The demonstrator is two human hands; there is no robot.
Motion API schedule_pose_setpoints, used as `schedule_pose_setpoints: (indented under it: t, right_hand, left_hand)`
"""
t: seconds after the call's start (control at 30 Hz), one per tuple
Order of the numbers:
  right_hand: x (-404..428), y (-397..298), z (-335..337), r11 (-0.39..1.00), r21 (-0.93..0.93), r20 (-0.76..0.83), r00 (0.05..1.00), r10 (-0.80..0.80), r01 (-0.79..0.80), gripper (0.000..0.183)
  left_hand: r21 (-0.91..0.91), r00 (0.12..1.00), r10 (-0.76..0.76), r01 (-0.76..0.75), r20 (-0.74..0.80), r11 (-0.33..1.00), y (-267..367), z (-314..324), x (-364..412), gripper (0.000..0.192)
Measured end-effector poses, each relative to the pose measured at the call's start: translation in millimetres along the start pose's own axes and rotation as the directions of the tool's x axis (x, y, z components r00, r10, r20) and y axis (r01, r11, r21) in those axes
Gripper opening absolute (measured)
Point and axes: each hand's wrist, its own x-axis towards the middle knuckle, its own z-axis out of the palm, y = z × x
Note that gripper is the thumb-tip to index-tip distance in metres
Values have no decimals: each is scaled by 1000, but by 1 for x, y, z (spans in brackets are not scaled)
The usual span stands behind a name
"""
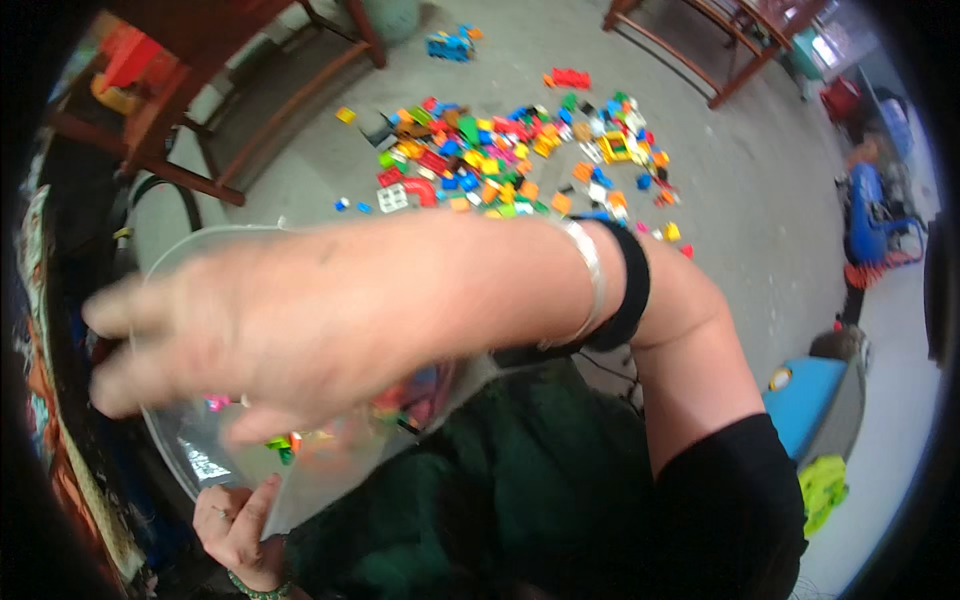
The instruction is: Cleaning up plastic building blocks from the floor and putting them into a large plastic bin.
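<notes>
A translucent plastic tub [176,450] sits at my left side, partly hidden by my arm. Inside it lie several small toy pieces, among them a pink piece [217,403] and a green piece [283,452]. My left hand [236,517] is curled at the near rim of the tub, gripping it. Across the view, high above the tub, reaches my right hand [247,322], blurred, back towards me. Its fingers are spread apart, and nothing shows in them; the palm is hidden. A black band [630,285] circles that wrist.
Colourful toy building bricks [487,157] are scattered over the concrete floor [735,195]. Beyond them lies a blue toy vehicle [448,46]. Wooden furniture [300,97] stands at upper left, with another wooden frame [675,56] at upper right. A blue machine [866,214] is by the right wall.
</notes>
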Motion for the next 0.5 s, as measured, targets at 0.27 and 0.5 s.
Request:
schedule_pose_setpoints:
  t: [0.27, 0.5]
  right_hand:
    - [-296, 10, -22, 319, -527, -664, 616, 424, -788, 75]
    - [-470, -102, 159, -385, -407, -575, -95, 812, -828, 112]
  left_hand:
    - [-18, 992, -69, 72, 107, 997, -17, -6, -22, 33]
    - [3, 1000, -15, 15, 9, 1000, -24, -8, -16, 21]
